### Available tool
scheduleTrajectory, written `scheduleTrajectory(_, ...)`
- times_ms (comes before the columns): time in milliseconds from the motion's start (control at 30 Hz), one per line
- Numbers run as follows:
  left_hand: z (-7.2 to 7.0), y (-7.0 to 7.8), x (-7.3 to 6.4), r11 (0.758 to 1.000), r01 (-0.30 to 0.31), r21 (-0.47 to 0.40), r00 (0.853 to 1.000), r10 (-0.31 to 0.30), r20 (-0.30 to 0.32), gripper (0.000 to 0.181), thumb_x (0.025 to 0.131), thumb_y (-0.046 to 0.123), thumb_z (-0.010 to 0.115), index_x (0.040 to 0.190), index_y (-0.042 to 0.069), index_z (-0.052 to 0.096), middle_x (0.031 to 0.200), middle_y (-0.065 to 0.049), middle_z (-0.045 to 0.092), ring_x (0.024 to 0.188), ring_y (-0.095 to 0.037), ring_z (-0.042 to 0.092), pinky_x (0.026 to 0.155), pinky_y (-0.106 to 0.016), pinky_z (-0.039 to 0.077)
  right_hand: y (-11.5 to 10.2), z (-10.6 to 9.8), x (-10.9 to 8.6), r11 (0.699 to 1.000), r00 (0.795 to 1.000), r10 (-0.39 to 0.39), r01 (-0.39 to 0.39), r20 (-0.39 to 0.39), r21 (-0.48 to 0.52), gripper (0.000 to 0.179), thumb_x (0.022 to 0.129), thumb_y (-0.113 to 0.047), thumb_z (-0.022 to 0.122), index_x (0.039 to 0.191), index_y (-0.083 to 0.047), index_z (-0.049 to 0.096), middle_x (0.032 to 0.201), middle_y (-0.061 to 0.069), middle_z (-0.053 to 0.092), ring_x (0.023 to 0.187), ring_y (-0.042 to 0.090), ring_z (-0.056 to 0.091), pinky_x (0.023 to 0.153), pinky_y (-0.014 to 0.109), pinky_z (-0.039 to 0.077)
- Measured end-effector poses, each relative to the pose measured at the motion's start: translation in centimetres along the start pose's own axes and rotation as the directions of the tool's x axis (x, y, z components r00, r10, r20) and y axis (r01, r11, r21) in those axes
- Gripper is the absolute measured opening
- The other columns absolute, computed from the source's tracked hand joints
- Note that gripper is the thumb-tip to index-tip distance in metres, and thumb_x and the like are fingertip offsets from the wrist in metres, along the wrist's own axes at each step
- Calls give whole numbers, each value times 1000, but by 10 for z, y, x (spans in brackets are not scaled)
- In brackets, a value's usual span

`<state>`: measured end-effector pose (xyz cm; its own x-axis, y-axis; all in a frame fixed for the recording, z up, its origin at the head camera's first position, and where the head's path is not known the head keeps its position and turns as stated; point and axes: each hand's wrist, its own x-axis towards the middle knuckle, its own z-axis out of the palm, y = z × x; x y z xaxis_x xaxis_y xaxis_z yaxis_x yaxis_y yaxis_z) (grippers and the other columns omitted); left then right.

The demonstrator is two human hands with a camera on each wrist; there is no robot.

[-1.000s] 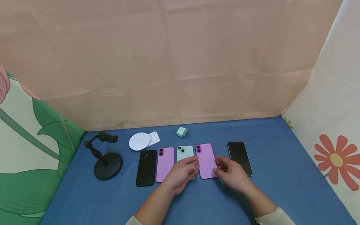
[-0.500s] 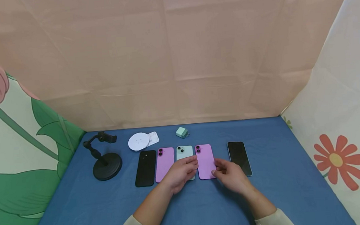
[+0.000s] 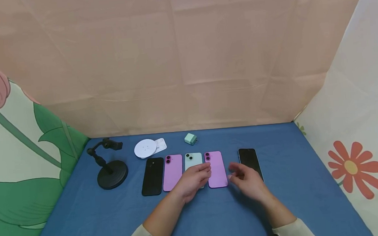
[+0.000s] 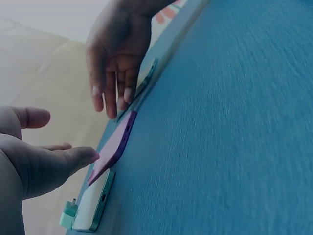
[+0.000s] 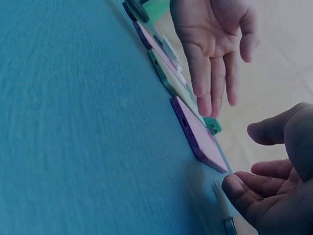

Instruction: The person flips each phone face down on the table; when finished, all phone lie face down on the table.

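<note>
A row of phones lies on the blue cloth. My left hand (image 3: pixel 193 182) hovers with extended fingers over the lower part of a mint phone (image 3: pixel 193 159), its fingertips at the left edge of a purple phone (image 3: pixel 216 172); whether they touch it I cannot tell. Just beyond that phone's right edge, my right hand (image 3: pixel 249 183) has its fingers loosely bent and holds nothing, as the right wrist view confirms. Behind this hand is a phone with a dark screen (image 3: pixel 249 159), partly covered. Further left lie a second purple phone (image 3: pixel 172 171) and a black phone (image 3: pixel 152 177).
A black stand (image 3: pixel 113 174) with a jointed arm is at the left. Behind the row are a white disc (image 3: pixel 145 148) over a white card (image 3: pixel 161 144) and a mint plug adapter (image 3: pixel 191 138). Fabric walls border the blue table (image 3: pixel 296 176) at the back and sides.
My right hand has drawn away to the right from the edge of the right-hand purple phone. My left hand has shifted slightly right. The phones appear in the same places.
</note>
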<state>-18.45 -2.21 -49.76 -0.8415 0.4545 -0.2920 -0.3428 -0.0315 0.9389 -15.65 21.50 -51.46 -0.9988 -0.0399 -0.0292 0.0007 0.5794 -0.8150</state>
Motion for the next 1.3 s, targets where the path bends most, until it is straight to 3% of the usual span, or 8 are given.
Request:
scheduleTrajectory(333,14,0,12,999,-5,-41,1000,6,24,57,103,13,58,155,-3,42,159,-21,43,149,-34,39,119,-51,35,15,-17,-5,999,1000,-1,2,-30,39,50,96,-16,74,142,-2,60,130,14,69,107,24,69,95,44,58)
scheduleTrajectory(667,30,-7,28,992,-19,-121,999,24,36,56,102,11,60,154,-1,45,158,-19,46,147,-32,43,117,-47,40,31,-37,-7,1000,998,6,-5,-70,5,51,98,-15,72,144,1,57,131,18,67,106,26,69,86,29,57)
scheduleTrajectory(933,42,-12,36,991,2,-132,998,7,67,58,103,12,59,156,-2,41,159,-20,44,147,-33,43,117,-46,40,37,-51,-6,996,995,-35,27,-97,-80,52,99,-18,71,144,3,56,132,20,68,107,28,68,86,40,56)
scheduleTrajectory(1300,64,-14,44,988,34,-154,997,-23,72,60,102,11,60,157,-3,39,160,-21,43,147,-35,43,116,-54,40,44,-61,-6,992,994,51,-61,-97,-107,54,99,-24,71,145,0,56,131,24,66,111,36,67,76,39,57)
